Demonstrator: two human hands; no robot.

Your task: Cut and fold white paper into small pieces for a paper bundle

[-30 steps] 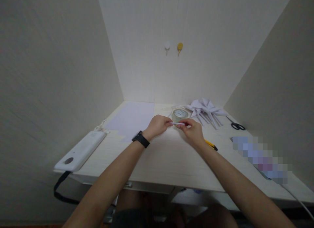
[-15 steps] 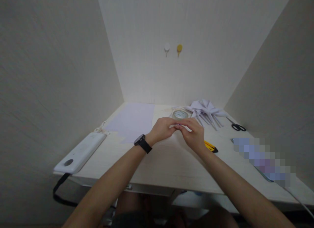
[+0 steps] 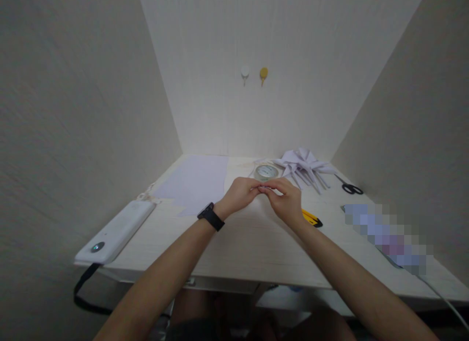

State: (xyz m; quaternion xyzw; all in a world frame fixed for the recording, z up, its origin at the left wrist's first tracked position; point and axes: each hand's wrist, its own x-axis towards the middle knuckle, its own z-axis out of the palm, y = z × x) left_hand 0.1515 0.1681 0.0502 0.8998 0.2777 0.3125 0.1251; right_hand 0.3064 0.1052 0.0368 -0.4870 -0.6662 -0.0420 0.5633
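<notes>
A: Head view. Hands?
B: Left hand (image 3: 240,194) and right hand (image 3: 286,200) meet fingertip to fingertip above the counter (image 3: 256,243), both pinched shut on a small white strip (image 3: 262,188), mostly hidden.
A: Nearby?
B: Tape roll (image 3: 266,172) just behind; yellow utility knife (image 3: 311,218) beside the right wrist.

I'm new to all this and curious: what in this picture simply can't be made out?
- Head view: whatever the left hand and right hand pinch between them; the fingers cover it.
- The thing at the table's right side, blurred into a pixel patch.
- The label on the tape roll: too small to read.
- The yellow cutter, partly behind the right wrist.
</notes>
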